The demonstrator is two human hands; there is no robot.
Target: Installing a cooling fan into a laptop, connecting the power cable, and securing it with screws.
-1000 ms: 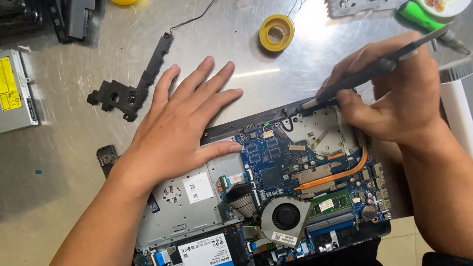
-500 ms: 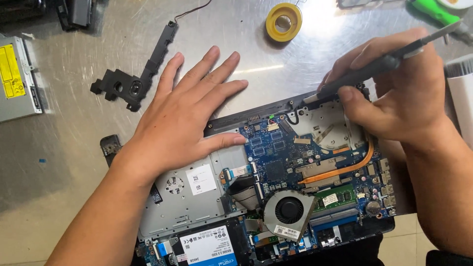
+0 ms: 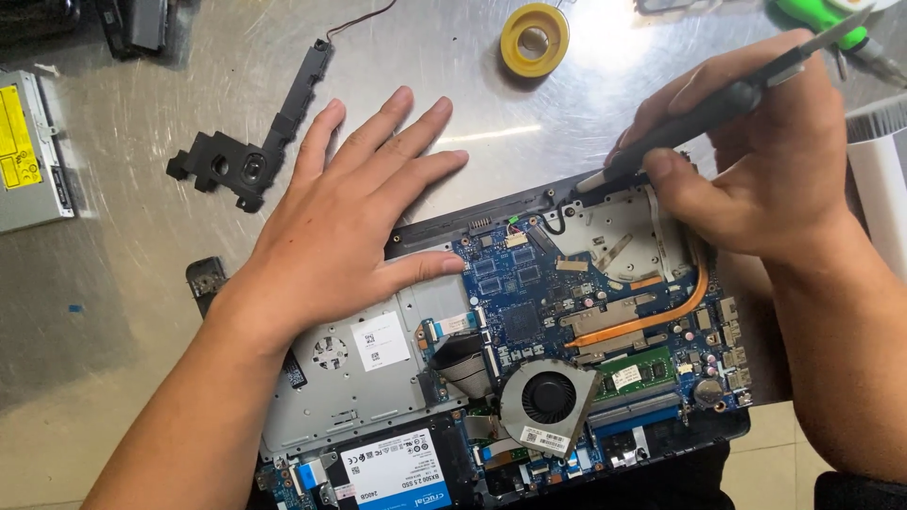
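The right hand [image 3: 756,161] is gripping a dark screwdriver [image 3: 704,118], its long axis slanting down-left to the far edge of the opened laptop [image 3: 529,331], while the left hand [image 3: 340,227] is lying flat, fingers spread wide, on the laptop's left corner.

Blue circuit board [image 3: 529,302] with copper-orange heat pipe [image 3: 661,316], green memory stick [image 3: 633,373], grey fan [image 3: 550,397]. Yellow tape roll [image 3: 535,40] at 12 o'clock, green screwdriver handle [image 3: 822,17] at 1, black speaker bracket [image 3: 255,142] at 10, brushed silver table [image 3: 113,312].
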